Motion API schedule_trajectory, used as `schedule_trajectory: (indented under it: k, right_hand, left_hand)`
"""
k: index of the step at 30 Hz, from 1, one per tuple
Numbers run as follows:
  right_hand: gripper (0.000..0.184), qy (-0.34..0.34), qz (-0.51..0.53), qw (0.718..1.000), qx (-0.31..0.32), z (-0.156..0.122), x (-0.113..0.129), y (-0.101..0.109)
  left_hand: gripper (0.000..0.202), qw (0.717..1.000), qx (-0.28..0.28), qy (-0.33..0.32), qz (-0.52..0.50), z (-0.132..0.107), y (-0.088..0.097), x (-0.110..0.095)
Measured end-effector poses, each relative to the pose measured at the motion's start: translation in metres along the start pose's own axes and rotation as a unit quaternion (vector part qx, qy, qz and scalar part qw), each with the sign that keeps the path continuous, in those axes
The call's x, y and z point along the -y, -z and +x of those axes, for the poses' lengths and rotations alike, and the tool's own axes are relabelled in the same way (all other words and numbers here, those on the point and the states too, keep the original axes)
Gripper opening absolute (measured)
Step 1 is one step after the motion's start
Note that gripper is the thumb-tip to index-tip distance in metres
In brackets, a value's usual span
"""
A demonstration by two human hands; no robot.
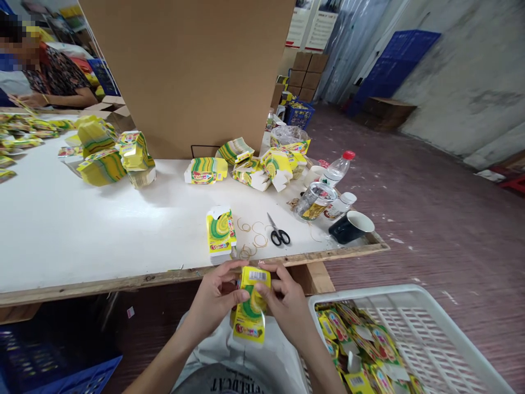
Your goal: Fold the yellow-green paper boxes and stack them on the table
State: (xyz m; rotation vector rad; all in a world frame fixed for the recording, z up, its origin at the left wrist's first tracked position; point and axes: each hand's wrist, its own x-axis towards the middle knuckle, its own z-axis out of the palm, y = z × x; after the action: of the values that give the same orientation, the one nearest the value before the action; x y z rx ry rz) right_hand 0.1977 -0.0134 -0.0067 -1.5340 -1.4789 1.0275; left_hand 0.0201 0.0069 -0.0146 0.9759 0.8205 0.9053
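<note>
Between both hands, over my lap, I hold a yellow and green printed carton (pixel 250 312) with a barcode at its top end. My left hand (pixel 219 298) grips its left edge, thumb on the front face. From the right, my right hand (pixel 283 295) pinches it, with the thumb pressed on the printed front. Just beyond my hands, a similar yellow carton stack (pixel 220 232) lies on the white table (pixel 164 224). To its right are several loose rubber bands (pixel 248 250) and black-handled scissors (pixel 280 235). The fingers behind the held carton are partly hidden.
A white plastic basket (pixel 414 290) with printed packets stands at my lower right. Along the table's right edge are a dark cup (pixel 348 229), a bottle (pixel 336 169) and a jar (pixel 315 201). More cartons (pixel 207 171) lie before a tall cardboard sheet (pixel 188 71). A co-worker (pixel 57 76) sits far left.
</note>
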Motion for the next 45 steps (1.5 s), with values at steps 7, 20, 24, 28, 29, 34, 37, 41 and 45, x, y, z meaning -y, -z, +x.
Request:
schedule_trajectory:
  k: [7, 20, 24, 28, 29, 34, 37, 41, 45]
  right_hand:
    - [0.029, 0.01, 0.178, 0.982, -0.063, 0.0, -0.008, 0.003]
    - [0.026, 0.013, -0.08, 0.978, -0.193, -0.038, -0.018, 0.062]
    - [0.038, 0.009, -0.31, 0.915, -0.259, -0.055, -0.042, 0.117]
    - [0.034, 0.006, -0.166, 0.971, -0.172, -0.025, -0.038, 0.075]
    - [0.033, 0.01, -0.116, 0.982, -0.147, -0.011, -0.034, 0.054]
    - [0.036, 0.036, -0.013, 0.99, -0.137, 0.059, -0.011, -0.04]
    - [0.027, 0.041, 0.022, 0.987, -0.153, 0.078, -0.006, -0.065]
    - [0.024, 0.028, 0.092, 0.981, -0.17, 0.071, -0.005, -0.062]
    - [0.031, 0.016, 0.166, 0.975, -0.15, 0.039, -0.006, -0.039]
  left_hand:
    - [0.043, 0.999, -0.014, -0.011, 0.031, 0.003, -0.005, 0.007]
    - [0.032, 0.956, -0.037, -0.157, 0.244, 0.01, 0.0, 0.001]
    - [0.053, 0.847, -0.156, -0.233, 0.452, 0.029, 0.036, -0.004]
    - [0.059, 0.825, -0.106, -0.209, 0.515, 0.037, 0.045, 0.004]
    - [0.058, 0.829, -0.096, -0.207, 0.511, 0.037, 0.043, 0.005]
    - [0.056, 0.864, -0.086, -0.175, 0.464, 0.03, 0.036, 0.007]
    - [0.057, 0.884, -0.096, -0.168, 0.425, 0.028, 0.04, 0.007]
    - [0.041, 0.921, -0.136, -0.202, 0.304, 0.022, 0.043, 0.001]
    - [0.04, 0.964, -0.176, -0.184, 0.072, 0.013, 0.032, -0.003]
